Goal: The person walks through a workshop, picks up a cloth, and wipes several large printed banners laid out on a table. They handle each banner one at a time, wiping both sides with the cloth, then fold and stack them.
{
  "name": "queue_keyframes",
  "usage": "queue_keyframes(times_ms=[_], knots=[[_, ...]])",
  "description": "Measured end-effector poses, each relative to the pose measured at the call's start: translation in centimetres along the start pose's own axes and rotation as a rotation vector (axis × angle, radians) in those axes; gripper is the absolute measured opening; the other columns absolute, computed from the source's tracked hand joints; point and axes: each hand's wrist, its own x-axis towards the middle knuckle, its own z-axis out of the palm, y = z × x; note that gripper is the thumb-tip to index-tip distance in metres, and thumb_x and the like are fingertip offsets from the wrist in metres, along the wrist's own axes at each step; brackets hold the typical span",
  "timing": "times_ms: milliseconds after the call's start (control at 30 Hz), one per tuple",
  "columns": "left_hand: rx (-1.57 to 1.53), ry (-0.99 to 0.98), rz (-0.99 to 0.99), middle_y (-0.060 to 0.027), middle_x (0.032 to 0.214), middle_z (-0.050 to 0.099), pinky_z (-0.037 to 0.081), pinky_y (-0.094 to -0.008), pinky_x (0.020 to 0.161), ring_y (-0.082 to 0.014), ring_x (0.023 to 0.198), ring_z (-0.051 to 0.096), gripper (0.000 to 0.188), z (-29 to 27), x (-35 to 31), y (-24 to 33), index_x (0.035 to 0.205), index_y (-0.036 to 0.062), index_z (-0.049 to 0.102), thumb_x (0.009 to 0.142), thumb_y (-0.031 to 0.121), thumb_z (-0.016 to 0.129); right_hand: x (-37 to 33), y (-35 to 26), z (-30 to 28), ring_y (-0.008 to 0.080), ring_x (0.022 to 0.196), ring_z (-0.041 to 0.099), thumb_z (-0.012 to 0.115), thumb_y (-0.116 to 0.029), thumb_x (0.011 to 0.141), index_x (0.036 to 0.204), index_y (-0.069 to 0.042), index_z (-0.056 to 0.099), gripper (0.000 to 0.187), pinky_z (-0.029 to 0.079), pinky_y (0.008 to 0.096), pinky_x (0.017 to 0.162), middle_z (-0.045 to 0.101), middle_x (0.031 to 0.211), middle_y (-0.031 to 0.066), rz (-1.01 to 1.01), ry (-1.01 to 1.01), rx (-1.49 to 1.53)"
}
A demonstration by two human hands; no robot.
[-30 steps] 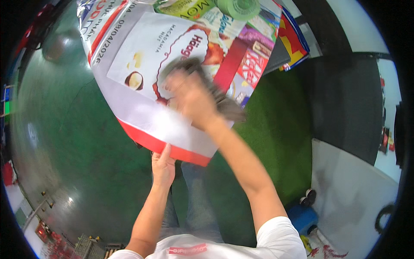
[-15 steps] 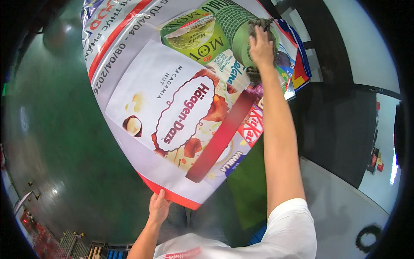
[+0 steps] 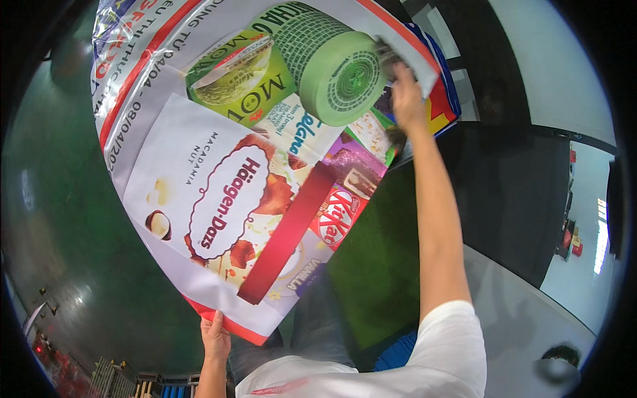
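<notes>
A large glossy printed banner (image 3: 219, 166) with pictures of ice cream, a green cup and sweets slants across the middle of the view. At its near lower corner, my left hand (image 3: 215, 338) pinches the red border, thumb on top. Toward the far right edge, my right hand (image 3: 408, 103) presses a grey-brown cloth (image 3: 389, 58) on the print, just right of the round green lid picture. Motion smears those fingers and the cloth. A darker bit of cloth shows below the wrist. Yellow, red and blue folds (image 3: 443, 99) stick out past the banner's right edge.
Dark green floor (image 3: 60, 232) stretches to the left, and a brighter green mat (image 3: 371, 278) lies below the banner. A black surface (image 3: 511, 192) and a pale panel (image 3: 517, 298) stand on the right. Racks (image 3: 113, 378) are at lower left, a blue item (image 3: 398, 351) near my right sleeve.
The banner sits farther left and lower in view, my left hand along with it. My right hand and the cloth have moved off the green lid picture toward the banner's right edge.
</notes>
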Motion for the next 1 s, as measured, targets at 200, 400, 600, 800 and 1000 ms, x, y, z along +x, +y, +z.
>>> queue_keyframes(times_ms=[200,400,600,800,1000], knots=[[0.024,0.106,-0.002,-0.0098,0.125,0.059,0.047,-0.0375,0.099,-0.0206,0.114,0.059,0.038,0.6,-0.1,0.3,0.131,0.0022,0.045,0.095,0.008,0.056,0.8,6.6,1.0,0.0327,0.11,0.061,0.045,-0.011,0.095,0.124,0.0,0.057,0.034,0.046,0.0373,0.095,0.063,0.119,0.0199,0.066,0.041,0.385],[0.021,0.044,0.116,-0.0096,0.125,0.06,0.048,-0.0358,0.098,-0.0203,0.112,0.06,0.039,1.1,-0.4,1.3,0.132,0.0009,0.045,0.095,0.008,0.056,-0.4,6.2,1.4,0.0368,0.109,0.059,0.06,-0.001,0.081,0.119,-0.001,0.058,0.038,0.045,0.0421,0.095,0.059,0.121,0.0229,0.494,0.211,0.397],[0.139,0.147,0.104,-0.0095,0.123,0.061,0.048,-0.0343,0.096,-0.0197,0.11,0.061,0.038,0.5,-0.2,1.5,0.131,0.0008,0.045,0.095,0.008,0.056,1.1,9.0,2.0,0.0333,0.1,0.063,0.05,0.011,0.074,0.111,0.001,0.059,0.04,0.048,0.0409,0.089,0.064,0.109,0.0186,0.791,0.238,0.355],[0.127,0.27,0.142,-0.0105,0.124,0.06,0.048,-0.0374,0.096,-0.0212,0.111,0.06,0.039,-0.6,-0.1,0.8,0.133,0.0026,0.045,0.095,0.006,0.054,2.4,16.6,-3.9,0.0211,0.099,0.063,0.047,0.017,0.075,0.113,0.003,0.056,0.042,0.051,0.0303,0.081,0.064,0.108,0.0134,0.937,0.251,0.991],[0.213,0.384,-0.042,-0.0065,0.115,0.062,0.051,-0.0372,0.088,-0.0184,0.103,0.061,0.03,-1.4,-0.1,-0.2,0.123,0.0046,0.052,0.094,0.011,0.057,11.6,12.1,-20.2,0.0262,0.108,0.064,0.044,0.017,0.085,0.122,0.005,0.049,0.04,0.047,0.0336,0.096,0.061,0.12,0.0193,0.474,0.29,1.01]])
